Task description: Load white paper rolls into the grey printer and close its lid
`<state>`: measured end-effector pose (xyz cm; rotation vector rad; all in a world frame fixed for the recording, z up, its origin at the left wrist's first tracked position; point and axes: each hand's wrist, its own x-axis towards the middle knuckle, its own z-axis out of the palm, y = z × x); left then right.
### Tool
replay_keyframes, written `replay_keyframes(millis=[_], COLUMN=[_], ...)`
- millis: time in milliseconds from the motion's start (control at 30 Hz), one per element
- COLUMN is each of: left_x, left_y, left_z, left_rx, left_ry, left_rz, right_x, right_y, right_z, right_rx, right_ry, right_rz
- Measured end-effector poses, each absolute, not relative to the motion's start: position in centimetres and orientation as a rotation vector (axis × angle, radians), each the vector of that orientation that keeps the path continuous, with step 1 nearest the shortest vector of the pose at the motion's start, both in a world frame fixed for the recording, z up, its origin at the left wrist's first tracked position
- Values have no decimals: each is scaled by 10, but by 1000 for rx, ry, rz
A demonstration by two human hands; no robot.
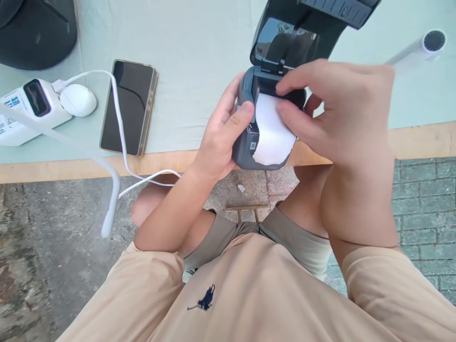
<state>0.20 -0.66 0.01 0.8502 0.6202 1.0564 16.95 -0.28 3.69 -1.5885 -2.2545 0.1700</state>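
Head view shows us a small dark printer (245, 142) held just past the near edge of the bench (199, 52), its lid (285, 38) swung open and standing up over the bench top. Our left hand (221, 137) wraps the printer's left side, its grip closed on the body with the thumb lying across the front beside the paper. Our right hand (338, 109) comes over from the right; its grip is pinched together on the white paper (272, 133), thumb and forefinger touching the sheet's upper right part where it leaves the open bay. The paper curls out of the bay and hangs down over the printer's front.

On the bench, towards its left edge, a phone (128, 107) lies face up with a dark screen, near the near edge. A white cable (119, 123) crosses over the phone and drops off the near edge. Left of the phone sit a white plug (77, 99) and a white power strip (24, 111), touching each other. A dark rounded object (35, 33) occupies the far left corner. Near the right edge lies a white tube (416, 50). Below the bench we see paving and our own knees.
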Motion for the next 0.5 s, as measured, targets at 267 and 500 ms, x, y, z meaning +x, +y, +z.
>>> replay_keyframes(millis=[267, 500], left_x=[1, 0], left_y=[-1, -5], left_z=[-11, -4], left_rx=[823, 814], left_ry=[588, 592], left_rz=[1043, 1070], right_x=[168, 199], right_y=[6, -7], right_z=[54, 34], right_rx=[-1665, -1182], right_ry=[-2486, -1757], right_rz=[339, 639])
